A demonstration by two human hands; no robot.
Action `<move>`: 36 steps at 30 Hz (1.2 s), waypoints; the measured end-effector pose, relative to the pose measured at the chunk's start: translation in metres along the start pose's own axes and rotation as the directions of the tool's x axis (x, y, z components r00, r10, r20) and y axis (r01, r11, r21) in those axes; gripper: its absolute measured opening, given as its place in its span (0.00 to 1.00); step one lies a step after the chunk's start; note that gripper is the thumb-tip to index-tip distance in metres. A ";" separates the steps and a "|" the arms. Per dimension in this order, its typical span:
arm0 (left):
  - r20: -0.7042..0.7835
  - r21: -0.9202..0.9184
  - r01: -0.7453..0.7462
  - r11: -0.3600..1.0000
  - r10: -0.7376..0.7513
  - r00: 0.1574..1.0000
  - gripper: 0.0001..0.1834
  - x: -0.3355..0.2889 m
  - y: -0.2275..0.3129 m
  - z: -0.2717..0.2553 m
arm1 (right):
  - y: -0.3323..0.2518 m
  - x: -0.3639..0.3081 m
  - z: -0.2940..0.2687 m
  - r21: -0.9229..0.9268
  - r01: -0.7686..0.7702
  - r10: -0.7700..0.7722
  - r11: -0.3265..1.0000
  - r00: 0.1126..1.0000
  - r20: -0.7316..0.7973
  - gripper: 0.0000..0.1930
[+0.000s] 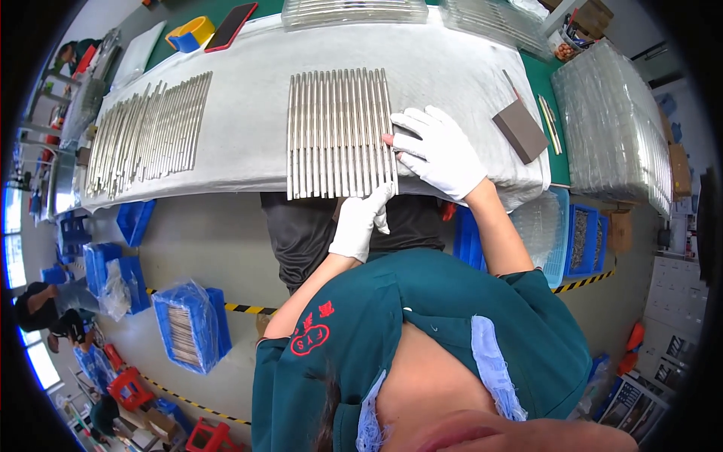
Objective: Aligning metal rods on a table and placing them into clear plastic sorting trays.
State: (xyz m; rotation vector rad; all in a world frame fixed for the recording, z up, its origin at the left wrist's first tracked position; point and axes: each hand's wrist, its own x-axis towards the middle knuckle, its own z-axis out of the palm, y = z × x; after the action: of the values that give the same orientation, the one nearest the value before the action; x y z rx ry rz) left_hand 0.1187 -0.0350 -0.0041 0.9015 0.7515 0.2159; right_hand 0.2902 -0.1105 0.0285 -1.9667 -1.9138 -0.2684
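A neat row of slim silvery metal rods [339, 135] lies side by side on the white cloth [245, 128] in front of me. Both my hands wear white gloves; a bare fingertip or two shows on the right one. My right hand [443, 154] rests along the row's right side, fingers spread, their tips touching the outermost rod. Below the near ends, my left hand [360, 224] reaches up from the table's edge, one finger extended against the rod ends at the right corner. Its fingers stand apart, with nothing visible between them.
A looser, uneven group of rods [151, 135] lies at left. At right are a dark brown block [521, 132] and stacked clear plastic trays [614, 124]. More clear trays [354, 10], a phone [231, 26] and a yellow-blue tape roll [190, 35] line the far side. Blue bins [584, 237] stand below.
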 end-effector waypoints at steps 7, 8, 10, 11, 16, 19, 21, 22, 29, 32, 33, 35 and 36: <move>-0.036 -0.024 0.036 0.999 -0.037 0.999 0.09 0.000 -0.001 0.002 | 0.000 0.000 0.000 -0.016 -0.004 0.005 1.000 1.000 0.026 0.16; -0.035 -0.024 0.037 0.999 -0.038 0.999 0.09 0.000 -0.001 0.002 | -0.001 0.000 -0.001 -0.012 -0.012 0.013 1.000 1.000 0.026 0.16; -0.046 -0.034 0.006 0.999 -0.007 0.999 0.09 0.001 -0.002 0.003 | 0.000 0.000 -0.001 -0.012 -0.012 0.012 1.000 0.999 0.030 0.16; -0.046 -0.034 0.006 0.999 -0.008 0.999 0.09 0.001 -0.002 0.003 | 0.000 0.000 -0.001 -0.012 -0.010 0.011 1.000 0.999 0.033 0.16; -0.063 0.016 -0.049 0.999 0.050 0.997 0.10 0.005 -0.004 -0.006 | 0.000 -0.001 -0.002 0.003 -0.020 0.020 1.000 0.999 0.030 0.16; -0.126 -0.035 -0.063 0.997 0.058 0.990 0.11 0.007 -0.001 -0.007 | 0.000 -0.001 0.000 0.003 -0.020 0.020 1.000 0.999 0.031 0.16; -0.125 -0.042 -0.076 0.996 0.070 0.990 0.11 0.006 -0.001 -0.007 | 0.000 -0.001 0.000 -0.001 -0.016 0.016 1.000 0.999 0.030 0.16; -0.102 -0.051 -0.071 0.996 0.066 0.993 0.11 0.005 0.000 -0.008 | -0.001 -0.001 0.000 0.000 -0.017 0.017 1.000 0.999 0.027 0.16; -0.058 -0.101 -0.023 0.995 0.017 0.998 0.10 0.002 0.000 -0.013 | -0.002 0.000 -0.001 0.007 -0.033 0.033 0.999 0.999 0.019 0.16; -0.055 -0.039 -0.017 0.999 0.015 0.998 0.09 0.005 -0.001 -0.014 | -0.002 0.000 -0.001 0.025 -0.036 0.036 0.999 0.999 0.016 0.15; -0.057 -0.040 -0.018 0.999 0.016 0.998 0.09 0.005 0.000 -0.014 | -0.002 0.001 -0.001 0.026 -0.034 0.034 0.999 0.999 0.017 0.15; 0.006 -0.024 -0.069 0.997 0.070 0.998 0.09 0.005 0.000 -0.013 | -0.002 0.002 -0.002 0.045 -0.049 0.048 0.998 0.998 0.032 0.15; -0.006 -0.030 -0.066 0.997 0.065 0.998 0.09 0.005 -0.001 -0.012 | -0.002 0.003 -0.002 0.045 -0.047 0.046 0.998 0.998 0.033 0.15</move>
State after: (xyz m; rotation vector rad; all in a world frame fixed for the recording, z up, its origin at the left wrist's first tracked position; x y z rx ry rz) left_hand 0.1143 -0.0250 -0.0120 0.8983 0.7218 0.2865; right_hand 0.2882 -0.1087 0.0315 -1.9948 -1.8742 -0.1796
